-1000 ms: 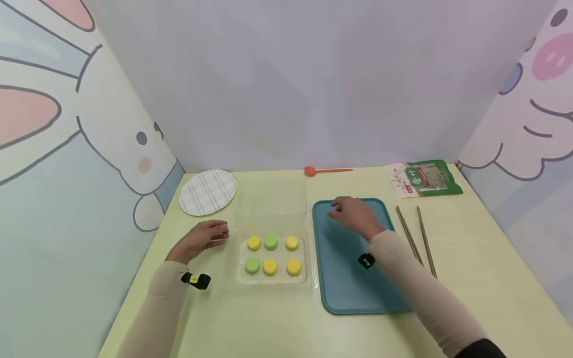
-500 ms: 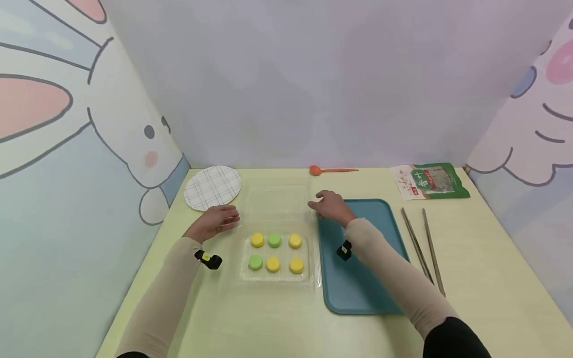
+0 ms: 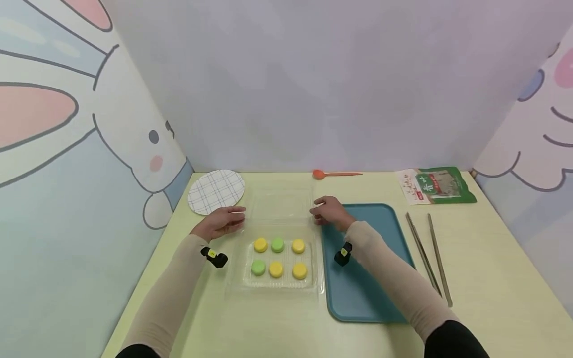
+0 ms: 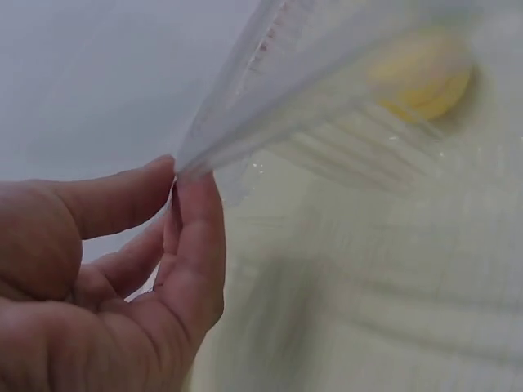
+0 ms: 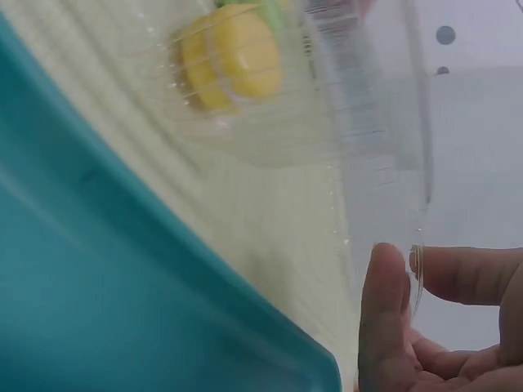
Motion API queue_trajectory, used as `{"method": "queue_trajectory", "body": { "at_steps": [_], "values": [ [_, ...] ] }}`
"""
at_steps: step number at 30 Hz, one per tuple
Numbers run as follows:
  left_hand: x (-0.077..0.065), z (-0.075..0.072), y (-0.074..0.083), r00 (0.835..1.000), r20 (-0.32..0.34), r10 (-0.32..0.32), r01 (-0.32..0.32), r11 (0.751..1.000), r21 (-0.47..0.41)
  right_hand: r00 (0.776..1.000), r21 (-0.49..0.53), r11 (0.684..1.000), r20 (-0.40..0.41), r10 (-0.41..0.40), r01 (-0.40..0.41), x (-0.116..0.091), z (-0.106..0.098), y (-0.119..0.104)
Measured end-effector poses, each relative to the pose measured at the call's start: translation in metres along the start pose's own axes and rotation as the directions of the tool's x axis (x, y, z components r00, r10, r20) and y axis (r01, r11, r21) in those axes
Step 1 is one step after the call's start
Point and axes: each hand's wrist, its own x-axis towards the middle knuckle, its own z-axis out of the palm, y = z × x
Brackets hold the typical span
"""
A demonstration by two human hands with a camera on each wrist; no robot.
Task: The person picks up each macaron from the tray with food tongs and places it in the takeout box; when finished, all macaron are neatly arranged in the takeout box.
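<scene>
A clear plastic hinged box (image 3: 279,284) lies on the table with its lid (image 3: 279,203) folded back toward the wall. Several yellow macarons (image 3: 276,269) and two green macarons (image 3: 258,267) sit in its tray part. My left hand (image 3: 219,222) is at the lid's left side; the left wrist view shows thumb and fingers pinching the lid's edge (image 4: 237,122). At the lid's opposite side, my right hand (image 3: 330,213) has its edge between thumb and forefinger, as the right wrist view (image 5: 425,163) shows.
A blue tray (image 3: 367,298) lies right of the box, under my right forearm. Two metal sticks (image 3: 436,258) lie beyond it. At the back are a checked round plate (image 3: 217,191), an orange spoon (image 3: 319,174) and a green-and-white packet (image 3: 440,186).
My right hand has moved left from above the blue tray to the lid's right edge. My left hand has shifted forward and right to the lid's left edge.
</scene>
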Motion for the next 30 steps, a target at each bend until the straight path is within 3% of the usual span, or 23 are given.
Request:
{"method": "queue_trajectory", "body": {
  "at_steps": [5, 17, 24, 30],
  "values": [
    [-0.002, -0.001, -0.003, 0.999, 0.016, 0.040, -0.040, 0.999, -0.009, 0.998, 0.085, 0.994, 0.006, -0.063, 0.062, -0.003, -0.004, -0.001],
    [-0.008, 0.001, 0.002, 0.986, -0.042, 0.160, -0.160, 0.987, 0.007, 0.987, 0.141, 0.977, 0.019, -0.162, 0.158, -0.008, -0.004, 0.000],
    [-0.013, 0.005, -0.002, 0.962, -0.066, 0.265, -0.265, 0.964, 0.009, 0.959, 0.135, 0.953, 0.038, -0.280, 0.272, -0.019, -0.005, 0.001],
    [-0.017, 0.006, -0.006, 0.948, -0.098, 0.304, -0.307, 0.952, -0.016, 0.926, 0.058, 0.928, 0.070, -0.372, 0.368, -0.028, -0.012, 0.005]
  ]
}}
